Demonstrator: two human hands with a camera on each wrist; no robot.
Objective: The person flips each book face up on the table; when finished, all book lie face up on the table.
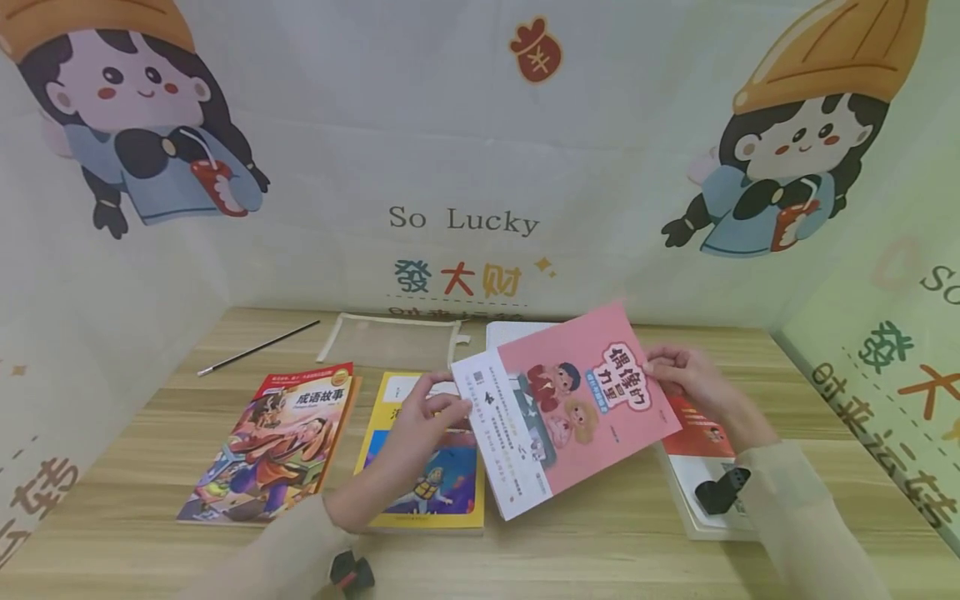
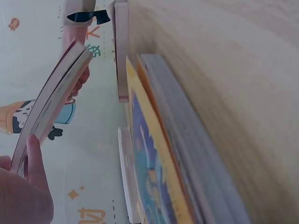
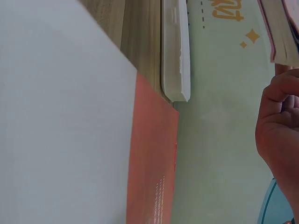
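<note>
A pink paperback book [image 1: 577, 400] with a white strip down its left side is held tilted above the table. My left hand [image 1: 420, 437] pinches its left edge between thumb and fingers. At the upper right edge, my right hand [image 1: 693, 383] grips the cover. In the left wrist view the book's page edges [image 2: 49, 100] face the camera, slightly parted into two layers. Only a corner of the book [image 3: 284, 42] shows in the right wrist view, above my right hand [image 3: 280, 121]. Below the left forearm lies a yellow book [image 1: 427, 512], partly covered.
A book with a colourful cover [image 1: 277, 450] lies at the left, over an orange edge. Toward the back are a black stick [image 1: 258, 348] and a mesh pouch [image 1: 393, 340]. A white item [image 1: 517, 332] sits behind the pink book. A red-and-white book [image 1: 693, 492] lies under the right forearm.
</note>
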